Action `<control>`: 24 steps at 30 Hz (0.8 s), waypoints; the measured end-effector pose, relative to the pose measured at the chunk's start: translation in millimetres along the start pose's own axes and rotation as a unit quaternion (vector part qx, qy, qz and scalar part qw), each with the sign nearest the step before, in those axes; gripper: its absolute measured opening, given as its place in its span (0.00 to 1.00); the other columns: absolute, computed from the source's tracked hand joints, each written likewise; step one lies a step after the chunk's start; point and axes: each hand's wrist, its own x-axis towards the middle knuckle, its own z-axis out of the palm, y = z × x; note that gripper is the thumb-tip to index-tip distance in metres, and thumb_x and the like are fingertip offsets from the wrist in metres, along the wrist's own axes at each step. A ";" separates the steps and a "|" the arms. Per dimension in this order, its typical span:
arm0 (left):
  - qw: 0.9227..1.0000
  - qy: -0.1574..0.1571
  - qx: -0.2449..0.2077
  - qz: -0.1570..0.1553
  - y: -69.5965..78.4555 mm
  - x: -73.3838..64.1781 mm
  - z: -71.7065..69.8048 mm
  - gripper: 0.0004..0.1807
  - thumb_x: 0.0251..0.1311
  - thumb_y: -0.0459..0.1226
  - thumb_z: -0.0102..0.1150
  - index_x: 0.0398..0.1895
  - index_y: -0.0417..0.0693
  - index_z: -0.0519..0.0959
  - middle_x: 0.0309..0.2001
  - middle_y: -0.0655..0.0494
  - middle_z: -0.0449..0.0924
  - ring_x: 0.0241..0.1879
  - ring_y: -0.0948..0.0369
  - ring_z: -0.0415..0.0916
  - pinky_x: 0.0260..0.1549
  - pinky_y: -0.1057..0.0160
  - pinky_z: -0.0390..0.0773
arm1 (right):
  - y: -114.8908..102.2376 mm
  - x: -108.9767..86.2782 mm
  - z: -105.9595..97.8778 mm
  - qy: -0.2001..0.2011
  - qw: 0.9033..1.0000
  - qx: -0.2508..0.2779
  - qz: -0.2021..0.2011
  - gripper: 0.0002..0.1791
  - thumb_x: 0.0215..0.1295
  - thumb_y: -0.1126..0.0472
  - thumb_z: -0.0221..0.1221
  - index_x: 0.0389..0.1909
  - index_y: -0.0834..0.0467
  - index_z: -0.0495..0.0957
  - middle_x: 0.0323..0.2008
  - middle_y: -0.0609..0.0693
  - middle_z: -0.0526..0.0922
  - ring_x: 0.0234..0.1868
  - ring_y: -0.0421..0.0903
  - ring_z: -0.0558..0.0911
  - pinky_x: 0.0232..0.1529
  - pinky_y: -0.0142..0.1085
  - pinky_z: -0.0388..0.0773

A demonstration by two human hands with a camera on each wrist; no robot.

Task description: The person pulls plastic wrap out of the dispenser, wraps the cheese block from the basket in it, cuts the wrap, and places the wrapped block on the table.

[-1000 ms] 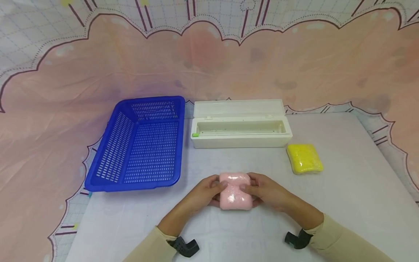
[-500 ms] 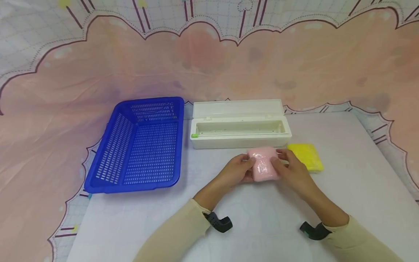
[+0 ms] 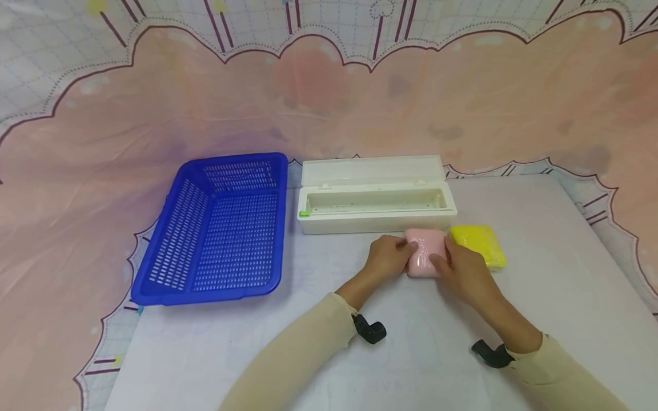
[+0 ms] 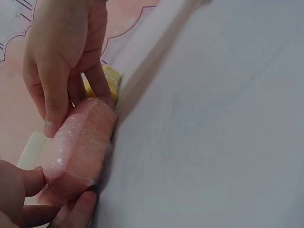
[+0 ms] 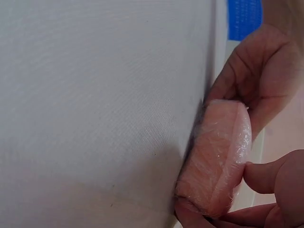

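Observation:
A pink, plastic-wrapped pack (image 3: 425, 252) lies flat on the white table, just in front of the white box. On its left side my left hand (image 3: 388, 257) pinches it between thumb and fingers. My right hand (image 3: 466, 275) grips the opposite side, its thumb on the near right part of the pack. In the left wrist view the pack's clear wrap (image 4: 83, 142) shows creases and glints. The right wrist view shows fingertips partly under the pack (image 5: 213, 156). A yellow wrapped pack (image 3: 480, 245) lies right beside it, partly hidden by my right hand.
The long white box (image 3: 377, 224) stands behind the packs, its lid (image 3: 372, 171) raised, with a small green tab (image 3: 304, 213) at the left. A blue perforated basket (image 3: 283, 228) occupies the table's left. Patterned cloth (image 3: 329, 114) hangs behind.
Both hands have carried the pink pack right and away from me, from the table's middle to beside the yellow pack. Over the last half second it shifted slightly further right and came down.

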 end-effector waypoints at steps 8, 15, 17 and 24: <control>1.000 0.018 -0.001 0.010 -3.5 2.5 -2.5 0.17 0.68 0.44 0.64 0.48 0.39 0.86 0.25 0.55 0.87 0.20 0.70 0.76 0.21 0.74 0.70 | -1.0 4.2 3.2 0.005 1.000 -0.015 0.002 0.35 0.75 0.55 0.57 0.71 0.76 0.62 0.63 0.75 0.74 0.60 0.69 0.78 0.61 0.61 0.76; 0.999 0.031 0.011 0.015 -4.8 3.3 -2.0 0.17 0.68 0.45 0.64 0.44 0.39 0.86 0.27 0.55 0.88 0.21 0.69 0.76 0.22 0.74 0.70 | -1.8 5.7 6.4 0.024 0.999 -0.028 -0.008 0.31 0.75 0.55 0.58 0.66 0.75 0.68 0.46 0.70 0.84 0.41 0.58 0.81 0.50 0.56 0.83; 0.999 0.032 0.020 0.015 -4.4 2.7 -2.7 0.17 0.68 0.46 0.64 0.44 0.39 0.86 0.27 0.55 0.88 0.22 0.69 0.76 0.23 0.73 0.69 | -3.0 5.7 6.7 0.029 0.999 -0.035 -0.010 0.31 0.75 0.55 0.58 0.66 0.76 0.68 0.45 0.70 0.84 0.40 0.58 0.82 0.49 0.56 0.83; 0.999 0.033 0.028 0.017 -4.3 1.6 -4.2 0.16 0.67 0.45 0.64 0.43 0.39 0.86 0.26 0.55 0.88 0.22 0.68 0.76 0.24 0.73 0.70 | -7.8 6.3 5.6 0.017 0.998 -0.054 -0.002 0.33 0.75 0.56 0.58 0.68 0.77 0.65 0.54 0.74 0.80 0.48 0.64 0.83 0.54 0.58 0.81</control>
